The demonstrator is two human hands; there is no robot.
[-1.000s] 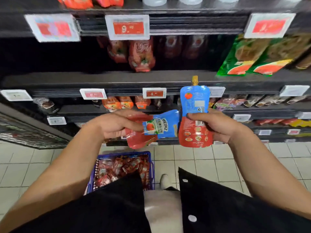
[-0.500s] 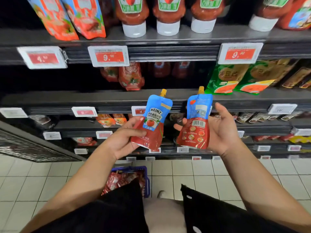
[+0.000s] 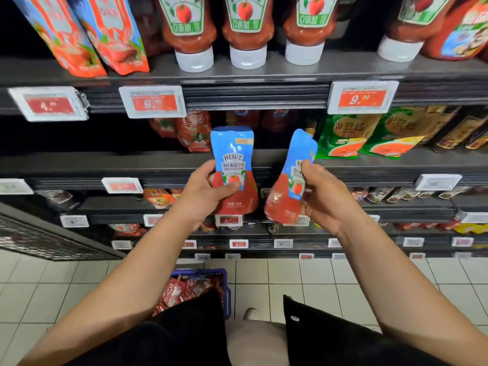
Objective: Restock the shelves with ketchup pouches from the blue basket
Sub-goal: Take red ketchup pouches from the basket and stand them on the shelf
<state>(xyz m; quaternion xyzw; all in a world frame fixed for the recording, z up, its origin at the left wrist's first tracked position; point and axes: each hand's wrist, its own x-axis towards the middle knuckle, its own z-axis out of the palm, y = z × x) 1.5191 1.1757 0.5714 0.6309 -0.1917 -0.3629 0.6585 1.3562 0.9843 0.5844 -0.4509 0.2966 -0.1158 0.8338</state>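
head view: over the last second both pouches have come up from waist height to the level of the middle shelf point(image 3: 369, 165), and the pouch in the left hand, which lay sideways, now stands upright with its heinz label facing the camera. the pouch in the right hand has turned too, so its front label shows instead of its back. i judge this to mean the pair is sorted and about to be placed, probably in the dark gap beside the red pouches on the shelf point(image 3: 194, 130) behind them.

the left hand point(image 3: 203, 196) is clamped on the left ketchup pouch point(image 3: 233, 167), thumb across the red lower front, fingers behind it. the right hand point(image 3: 320, 196) grips the right ketchup pouch point(image 3: 293, 178) at its edge, thumb on the label, the pouch tilted with its top leaning right. the two pouches are close but apart, both held in the air in front of the shelving, touching no shelf.

the blue basket point(image 3: 225, 276) sits on the tiled floor below, between the arms, with many red pouches inside, so plenty of restocking remains.
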